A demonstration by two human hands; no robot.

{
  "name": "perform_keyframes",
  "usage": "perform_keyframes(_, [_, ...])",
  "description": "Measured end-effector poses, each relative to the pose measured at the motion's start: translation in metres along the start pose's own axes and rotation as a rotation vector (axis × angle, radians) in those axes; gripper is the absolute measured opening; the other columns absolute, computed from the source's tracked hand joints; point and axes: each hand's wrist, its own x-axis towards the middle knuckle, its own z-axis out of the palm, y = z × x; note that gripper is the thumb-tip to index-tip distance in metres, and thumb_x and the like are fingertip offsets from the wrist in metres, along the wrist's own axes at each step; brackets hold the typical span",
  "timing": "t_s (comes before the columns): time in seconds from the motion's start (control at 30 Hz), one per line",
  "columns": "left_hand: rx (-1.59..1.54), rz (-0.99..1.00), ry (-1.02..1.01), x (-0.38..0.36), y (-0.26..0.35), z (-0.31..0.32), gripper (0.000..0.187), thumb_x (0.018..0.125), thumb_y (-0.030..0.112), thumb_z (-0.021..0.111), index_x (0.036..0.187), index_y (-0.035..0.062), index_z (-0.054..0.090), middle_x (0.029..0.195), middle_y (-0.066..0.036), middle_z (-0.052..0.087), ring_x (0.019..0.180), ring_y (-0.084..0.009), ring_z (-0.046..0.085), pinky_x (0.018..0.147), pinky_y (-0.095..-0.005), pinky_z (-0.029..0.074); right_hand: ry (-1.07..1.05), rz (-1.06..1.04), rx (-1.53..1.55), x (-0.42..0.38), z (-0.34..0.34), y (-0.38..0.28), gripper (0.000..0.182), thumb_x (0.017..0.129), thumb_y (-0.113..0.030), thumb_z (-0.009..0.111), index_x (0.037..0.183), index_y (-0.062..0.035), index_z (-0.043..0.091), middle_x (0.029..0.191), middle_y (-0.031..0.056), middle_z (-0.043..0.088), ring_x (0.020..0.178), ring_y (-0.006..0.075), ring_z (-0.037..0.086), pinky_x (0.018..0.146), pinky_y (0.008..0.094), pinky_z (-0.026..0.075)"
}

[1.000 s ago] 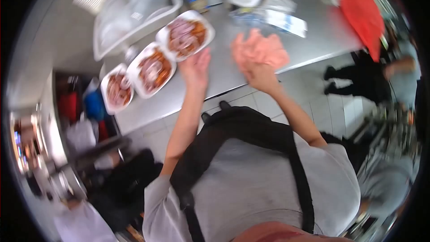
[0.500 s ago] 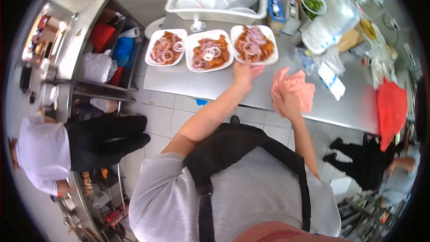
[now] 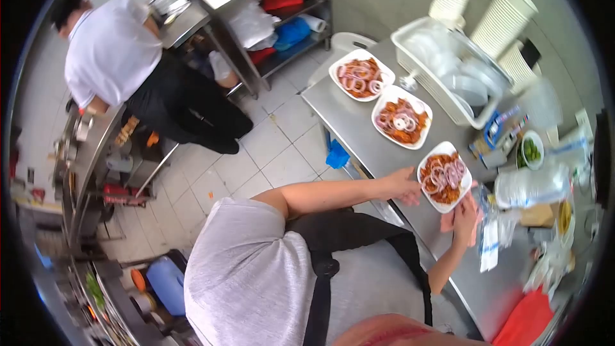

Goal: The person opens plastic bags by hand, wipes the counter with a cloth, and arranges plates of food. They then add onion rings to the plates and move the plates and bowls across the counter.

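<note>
Three white trays of red-brown food topped with onion rings stand in a row on the steel table: the far tray (image 3: 362, 75), the middle tray (image 3: 401, 117) and the near tray (image 3: 444, 177). Beside the near tray's left edge is my left hand (image 3: 401, 186), fingers apart and holding nothing. My right hand (image 3: 466, 213) is at the near tray's lower right edge with a pink cloth (image 3: 475, 232) against it. The cloth is partly hidden by the hand and the tray.
A white basket of plastic lids (image 3: 442, 93) and stacked white cups (image 3: 503, 16) stand behind the trays. Green limes (image 3: 531, 150), plastic bags and a red cloth (image 3: 526, 320) lie to the right. A co-worker in white (image 3: 115, 51) stands at the left counter.
The view has turned, so the table now slants down to the right. My right hand and the pink cloth have come to the near tray. My left hand is now at its left side.
</note>
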Motion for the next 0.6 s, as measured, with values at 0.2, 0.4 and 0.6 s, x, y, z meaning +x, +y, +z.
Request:
perform_keyframes(0.2, [0.207, -0.081, -0.076, -0.066, 0.021, -0.057, 0.018, 0.084, 0.019, 0.054, 0.096, 0.0058, 0.053, 0.069, -0.004, 0.056, 0.055, -0.0103, 0.055, 0.048, -0.0219, 0.045, 0.086, 0.24, 0.162, 0.003, -0.035, -0.033, 0.028, 0.083, -0.02, 0.053, 0.102, 0.0001, 0.055, 0.079, 0.009, 0.059, 0.064, 0.012, 0.051, 0.056, 0.0237, 0.041])
perform_keyframes(0.4, [0.297, 0.125, 0.356, -0.139, 0.046, -0.094, 0.038, 0.087, 0.035, 0.048, 0.057, 0.0126, 0.04, 0.049, 0.006, 0.032, 0.04, -0.0041, 0.028, 0.036, -0.021, 0.023, 0.225, 0.01, 0.314, 0.061, -0.041, -0.123, 0.022, 0.083, -0.014, 0.052, 0.099, 0.0018, 0.055, 0.082, 0.0062, 0.057, 0.072, 0.0119, 0.051, 0.064, 0.0241, 0.042])
perform_keyframes(0.6, [0.171, 0.437, 0.52, -0.213, 0.054, -0.134, 0.038, 0.089, 0.034, 0.042, 0.059, 0.0119, 0.036, 0.053, 0.006, 0.031, 0.046, -0.0053, 0.025, 0.041, -0.0231, 0.023, -0.085, -0.336, 0.351, 0.066, 0.037, -0.258, 0.02, 0.082, -0.012, 0.053, 0.097, 0.0012, 0.056, 0.081, 0.0102, 0.058, 0.07, 0.0166, 0.054, 0.066, 0.0278, 0.043])
